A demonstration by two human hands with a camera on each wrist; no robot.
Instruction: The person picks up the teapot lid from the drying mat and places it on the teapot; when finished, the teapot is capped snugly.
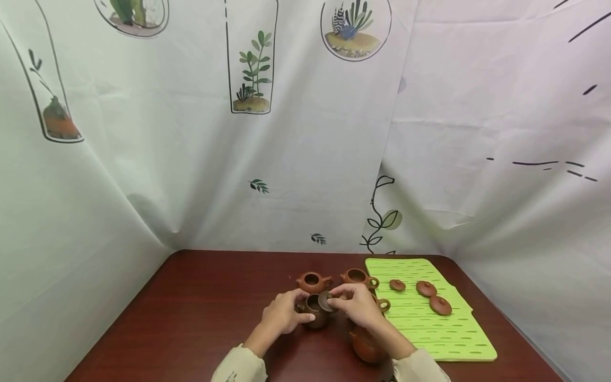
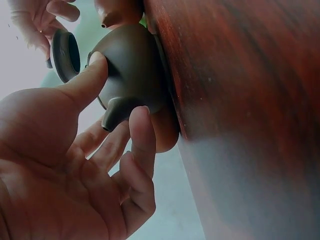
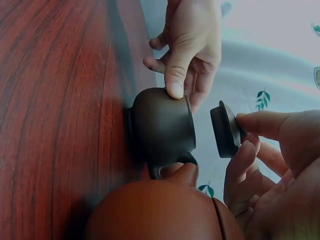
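A dark brown teapot (image 1: 316,320) stands uncovered on the table, its round mouth facing up. My left hand (image 1: 285,313) holds it at the spout side, with the thumb (image 3: 175,86) on the body near the rim and the fingers spread about the spout (image 2: 118,111). Between thumb and fingers, my right hand (image 1: 358,305) pinches a dark lid (image 3: 226,129) by its knob. The lid hangs tilted just above the teapot's mouth, apart from the rim. An orange-brown teapot (image 3: 150,212) with its lid on sits beside the dark pot's handle, partly under my right forearm in the head view.
Two reddish-brown teapots without lids, one (image 1: 311,286) behind the dark pot and one (image 1: 355,275) further right, stand at the back. Another pot's handle (image 1: 384,305) shows past my right hand. Three reddish lids, including one small lid (image 1: 397,285), lie on a green mat (image 1: 420,339).
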